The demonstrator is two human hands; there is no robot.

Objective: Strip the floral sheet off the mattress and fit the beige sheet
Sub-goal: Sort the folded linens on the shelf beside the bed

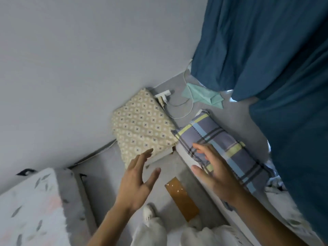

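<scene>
A folded beige sheet with a small diamond print lies against the wall on a low surface. My left hand is stretched out just below its near corner, fingers straight, holding nothing. My right hand hovers with spread fingers over a folded blue and yellow plaid cloth beside the beige sheet. The floral sheet, white with grey leaves and pink patches, covers the mattress at the lower left.
A dark blue curtain hangs at the right. A white power strip with cables and a teal cloth lie behind the folded items. A brown board lies on the floor by my white shoe.
</scene>
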